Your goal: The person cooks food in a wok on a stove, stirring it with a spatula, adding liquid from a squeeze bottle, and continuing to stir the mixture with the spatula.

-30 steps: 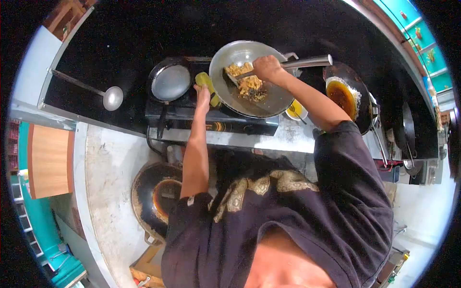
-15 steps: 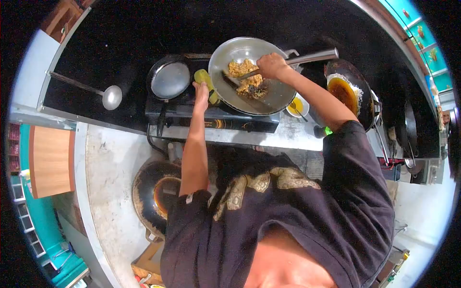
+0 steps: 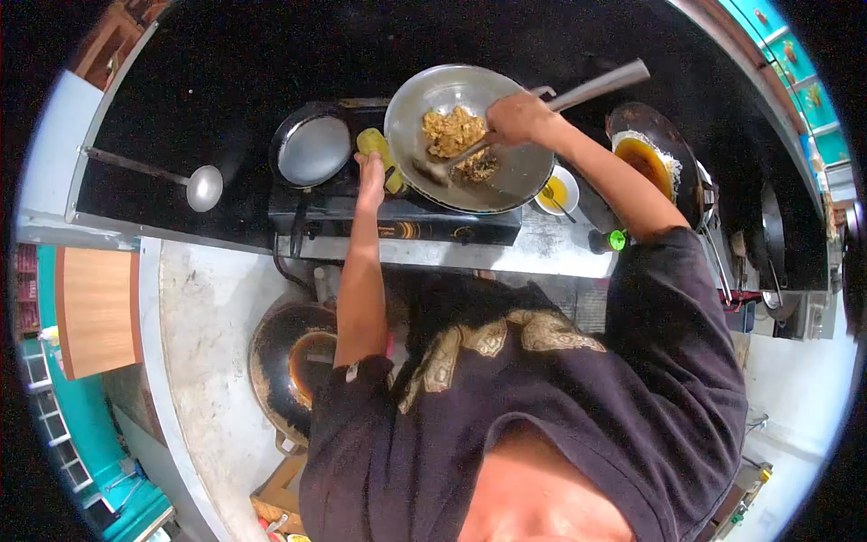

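Note:
A large grey metal wok (image 3: 522, 173) sits tilted on the stove, with yellow-brown cooked food (image 3: 450, 129) and a darker clump inside it. My left hand (image 3: 370, 174) is closed on a yellow-green cloth (image 3: 372, 142) pressed against the wok's left side; whether a handle lies under it is hidden. Above the wok, my right hand (image 3: 522, 119) grips the long metal handle of a spatula (image 3: 601, 86). The spatula's head reaches the wok's inner surface, below and left of the food.
A small frying pan (image 3: 313, 152) stands left on the black stove (image 3: 424, 228). To the right are a white bowl of yellow liquid (image 3: 558, 191), a green-capped bottle (image 3: 616, 240) and a dark wok (image 3: 639, 123). A ladle (image 3: 204, 188) hangs at left; another wok (image 3: 271, 361) stands below.
The spatula's head has moved down and left in the wok, and its handle has tilted more steeply. The food is bunched more to the upper left. My left hand keeps its hold.

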Action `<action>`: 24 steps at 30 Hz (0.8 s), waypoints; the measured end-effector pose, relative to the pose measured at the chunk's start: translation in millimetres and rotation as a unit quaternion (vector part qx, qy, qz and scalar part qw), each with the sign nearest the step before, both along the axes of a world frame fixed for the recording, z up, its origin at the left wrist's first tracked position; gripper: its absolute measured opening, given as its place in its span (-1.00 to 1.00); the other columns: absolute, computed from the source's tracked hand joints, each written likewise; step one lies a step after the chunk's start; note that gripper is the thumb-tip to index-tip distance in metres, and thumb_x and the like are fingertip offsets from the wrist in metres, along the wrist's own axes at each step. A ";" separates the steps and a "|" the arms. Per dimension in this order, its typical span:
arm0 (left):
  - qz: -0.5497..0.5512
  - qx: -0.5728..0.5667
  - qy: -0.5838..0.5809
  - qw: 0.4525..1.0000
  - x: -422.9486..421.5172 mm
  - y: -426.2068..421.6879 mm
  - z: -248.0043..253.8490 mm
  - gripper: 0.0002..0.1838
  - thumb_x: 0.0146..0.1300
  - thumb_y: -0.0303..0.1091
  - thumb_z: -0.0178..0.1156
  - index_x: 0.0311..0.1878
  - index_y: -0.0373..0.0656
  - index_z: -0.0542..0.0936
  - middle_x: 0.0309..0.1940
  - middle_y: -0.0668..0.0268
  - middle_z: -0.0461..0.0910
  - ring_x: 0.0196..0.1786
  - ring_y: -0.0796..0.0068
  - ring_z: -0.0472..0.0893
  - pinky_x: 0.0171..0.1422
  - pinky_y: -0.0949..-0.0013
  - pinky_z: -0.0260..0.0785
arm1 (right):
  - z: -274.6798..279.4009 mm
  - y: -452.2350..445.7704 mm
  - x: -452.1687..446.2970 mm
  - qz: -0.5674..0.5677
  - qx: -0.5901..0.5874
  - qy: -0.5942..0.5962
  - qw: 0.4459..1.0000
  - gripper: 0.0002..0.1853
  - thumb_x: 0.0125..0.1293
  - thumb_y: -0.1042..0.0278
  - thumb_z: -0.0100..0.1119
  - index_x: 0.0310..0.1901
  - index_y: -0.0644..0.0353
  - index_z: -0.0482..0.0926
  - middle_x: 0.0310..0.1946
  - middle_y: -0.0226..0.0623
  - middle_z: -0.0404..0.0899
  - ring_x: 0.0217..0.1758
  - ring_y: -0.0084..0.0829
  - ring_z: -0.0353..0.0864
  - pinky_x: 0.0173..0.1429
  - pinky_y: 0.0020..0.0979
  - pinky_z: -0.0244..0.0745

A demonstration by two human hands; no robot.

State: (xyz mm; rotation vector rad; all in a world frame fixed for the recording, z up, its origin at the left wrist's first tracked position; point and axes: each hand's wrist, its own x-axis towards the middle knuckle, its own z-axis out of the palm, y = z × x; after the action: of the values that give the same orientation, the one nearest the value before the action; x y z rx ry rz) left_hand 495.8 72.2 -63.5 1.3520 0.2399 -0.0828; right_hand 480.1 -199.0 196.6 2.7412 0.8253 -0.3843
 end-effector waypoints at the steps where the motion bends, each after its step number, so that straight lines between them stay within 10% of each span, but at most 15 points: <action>1: -0.004 -0.013 -0.004 1.000 3.0 0.8 -2.8 -0.24 0.23 -0.23 -0.20 0.29 -0.40 -0.36 0.26 0.00 0.01 0.28 0.24 0.10 0.31 0.37 -0.02 | -6.0 -3.9 5.0 0.012 -0.018 -0.016 1.000 -0.69 0.04 0.08 0.17 -0.38 0.19 0.60 -0.37 -0.16 0.60 -0.24 -0.22 0.61 -0.22 -0.24 0.50; 13: 0.004 -0.025 -0.007 1.000 -15.8 -8.5 36.2 -0.19 0.21 -0.18 -0.19 0.29 -0.38 -0.42 0.31 -0.02 -0.12 0.33 0.19 0.03 0.33 0.32 -0.05 | 0.1 4.1 26.2 0.032 -0.083 -0.008 0.996 -0.59 0.00 -0.04 0.19 -0.42 0.24 0.60 -0.40 -0.18 0.60 -0.25 -0.20 0.59 -0.15 -0.26 0.48; 24: 0.055 -0.007 -0.034 0.998 -15.2 -14.7 39.3 -0.45 0.22 -0.25 -0.21 0.21 -0.35 -0.04 0.11 0.02 0.19 0.13 0.24 0.27 0.20 0.29 0.14 | 16.9 -1.3 5.8 0.073 -0.139 -0.012 0.988 -0.67 -0.02 0.05 0.20 -0.39 0.19 0.60 -0.37 -0.24 0.61 -0.23 -0.21 0.59 -0.16 -0.26 0.49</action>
State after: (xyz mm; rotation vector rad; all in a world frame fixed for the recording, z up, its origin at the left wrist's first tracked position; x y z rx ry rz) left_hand 480.7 57.5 -24.2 1.3221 0.2547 0.0541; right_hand 485.9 -200.3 213.5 2.4085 0.8873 -0.4010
